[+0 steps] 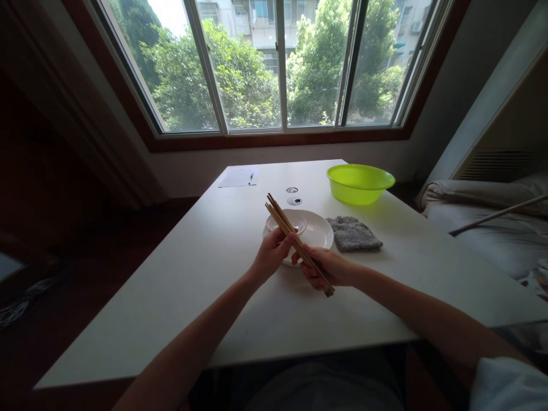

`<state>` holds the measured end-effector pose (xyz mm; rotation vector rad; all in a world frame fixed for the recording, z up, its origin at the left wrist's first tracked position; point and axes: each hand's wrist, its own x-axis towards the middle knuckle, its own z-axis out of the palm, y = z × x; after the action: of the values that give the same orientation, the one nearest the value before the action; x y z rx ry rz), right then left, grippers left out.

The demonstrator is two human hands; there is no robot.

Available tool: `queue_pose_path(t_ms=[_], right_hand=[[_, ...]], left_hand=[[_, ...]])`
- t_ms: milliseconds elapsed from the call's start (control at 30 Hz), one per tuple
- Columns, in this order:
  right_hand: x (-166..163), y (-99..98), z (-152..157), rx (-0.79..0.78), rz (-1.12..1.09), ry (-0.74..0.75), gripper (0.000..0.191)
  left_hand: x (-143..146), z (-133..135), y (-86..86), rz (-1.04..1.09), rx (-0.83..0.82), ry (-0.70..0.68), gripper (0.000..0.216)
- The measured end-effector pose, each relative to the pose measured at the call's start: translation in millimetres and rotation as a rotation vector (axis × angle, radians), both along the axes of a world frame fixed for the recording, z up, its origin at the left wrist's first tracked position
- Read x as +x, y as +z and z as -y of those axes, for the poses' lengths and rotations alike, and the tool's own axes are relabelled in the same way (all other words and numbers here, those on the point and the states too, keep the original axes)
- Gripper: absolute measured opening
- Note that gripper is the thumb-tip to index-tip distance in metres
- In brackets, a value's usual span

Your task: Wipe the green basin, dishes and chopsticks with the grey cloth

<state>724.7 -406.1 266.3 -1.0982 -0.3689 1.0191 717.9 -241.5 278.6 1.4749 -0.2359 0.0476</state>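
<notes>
Room: dim, daylight entering by a wide sliding window (282, 74) in a reddish-brown frame. Trees and a pale building stand outside; the left side of the room is in deep shadow, detail lost.

Desk (184, 274): white, matte surface. Far edge runs below the window, with a strip of wall showing between; near edge lies in front of the person's body. Past the right edge, a pale padded seat (483, 222) with a grey-beige cover.

Basin (362, 185): yellow-green, by the right edge, close to the far right corner. Sheet of paper (233, 177): flat at the far left corner. Plate (323, 228): white, near the middle of the desk, well in from all edges. Cloth (356, 234): grey, shaggy, folded, just beside the plate on the side of the right edge. Clear bowl (301, 218) with pinkish rim: over the plate's left part, partly hidden.

Chopsticks (298, 245): wooden bundle, in front of plate and bowl, slanting, lower ends toward the near edge. Left hand (274, 249) closed around the middle; right hand (323, 266) closed nearer the lower ends.

Round discs (294, 201): two, between plate and far edge. Pen (251, 179): dark, on the paper.
</notes>
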Motion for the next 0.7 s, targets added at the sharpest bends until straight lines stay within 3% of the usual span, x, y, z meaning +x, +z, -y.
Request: queue_pose_path(t_ms=[233, 533, 700], right_hand=[[-5.7, -0.6, -4.6, 0.032, -0.027, 0.051, 0.047], [-11.8, -4.5, -13.1, 0.052, 0.033, -0.050, 0.047], [-8.3, -0.3, -7.9, 0.001, 0.148, -0.161, 0.044]], left_hand=[[-2.2, 2.7, 3.0, -0.018, -0.059, 0.040, 0.052], [1.6, -1.1, -1.1, -0.020, -0.050, 0.070, 0.041], [13.8, -20.7, 14.2, -0.111, -0.168, 0.117, 0.037]])
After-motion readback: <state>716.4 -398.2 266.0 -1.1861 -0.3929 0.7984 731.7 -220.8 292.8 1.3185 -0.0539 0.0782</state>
